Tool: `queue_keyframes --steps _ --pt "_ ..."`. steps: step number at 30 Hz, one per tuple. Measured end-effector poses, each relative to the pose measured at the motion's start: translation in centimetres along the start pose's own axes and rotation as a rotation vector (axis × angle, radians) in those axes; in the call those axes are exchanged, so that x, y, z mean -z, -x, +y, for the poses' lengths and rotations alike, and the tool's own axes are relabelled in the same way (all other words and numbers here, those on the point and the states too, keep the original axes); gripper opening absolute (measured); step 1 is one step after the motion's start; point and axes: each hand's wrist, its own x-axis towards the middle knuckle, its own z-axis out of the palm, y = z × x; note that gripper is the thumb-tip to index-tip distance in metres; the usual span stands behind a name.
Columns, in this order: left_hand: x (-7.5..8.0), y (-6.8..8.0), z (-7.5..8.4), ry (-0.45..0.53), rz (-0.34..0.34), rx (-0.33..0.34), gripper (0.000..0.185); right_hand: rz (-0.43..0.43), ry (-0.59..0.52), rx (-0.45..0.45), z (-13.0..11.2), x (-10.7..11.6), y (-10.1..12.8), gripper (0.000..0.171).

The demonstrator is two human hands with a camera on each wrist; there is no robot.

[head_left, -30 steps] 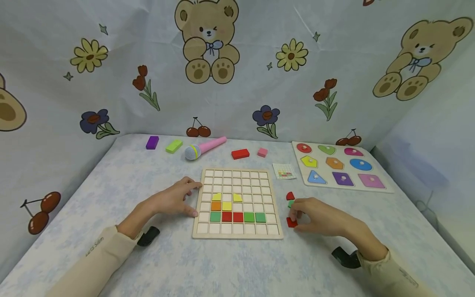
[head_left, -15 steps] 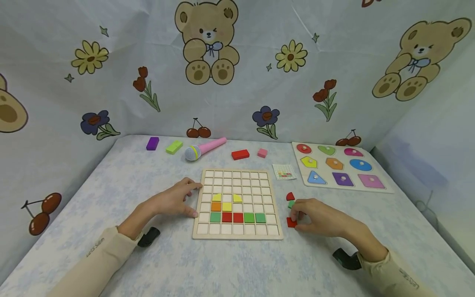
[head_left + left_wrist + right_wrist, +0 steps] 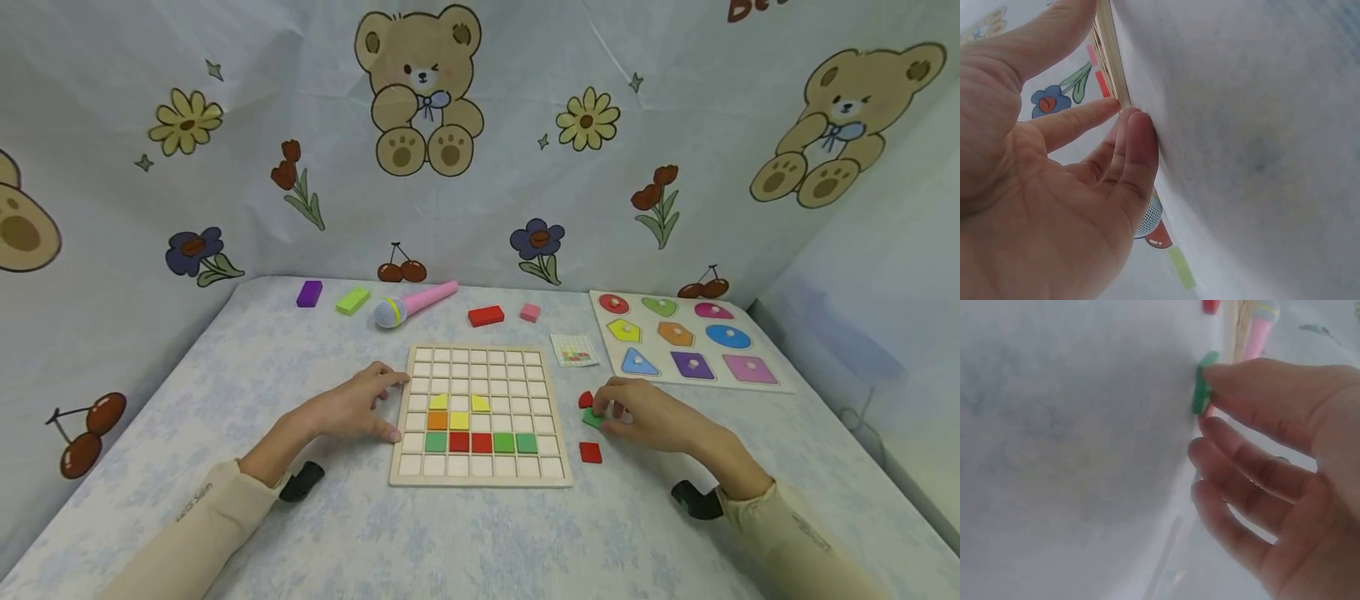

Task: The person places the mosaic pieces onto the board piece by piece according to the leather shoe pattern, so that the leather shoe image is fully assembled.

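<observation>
Right hand [image 3: 652, 414] on green tile [image 3: 592, 418], left hand [image 3: 352, 406] bracing grid board [image 3: 480, 475].

Right grip: fingertips [image 3: 1216, 375] pinch the green tile at its edge; the tile sits on the tabletop [image 3: 480, 542] just right of the board, beside a red rounded piece [image 3: 586, 399], with a red square tile [image 3: 590, 452] lying apart nearer the person. Left grip: relaxed, holding nothing, fingers spread against the board's left edge. Board carries yellow, orange, green and red tiles in its lower middle rows.
</observation>
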Motion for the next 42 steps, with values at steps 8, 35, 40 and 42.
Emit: queue_keyframes --steps 8,35,40,42 --pt "0.1 0.1 0.3 -0.007 -0.002 0.006 0.083 -0.017 0.015 0.016 -0.5 0.1 -0.8 0.012" --pt "-0.3 0.1 0.0 0.013 -0.002 0.021 0.085 -0.136 0.093 0.341 -11.5 -2.2 -8.0 0.011" --pt "-0.1 0.1 0.1 0.01 0.001 0.021 0.085 -0.103 0.108 0.336 -11.8 -2.3 -8.1 0.011" --pt "0.0 0.2 0.2 0.011 0.002 0.021 0.085 -0.096 0.11 0.332 -12.0 -2.3 -8.1 0.011"
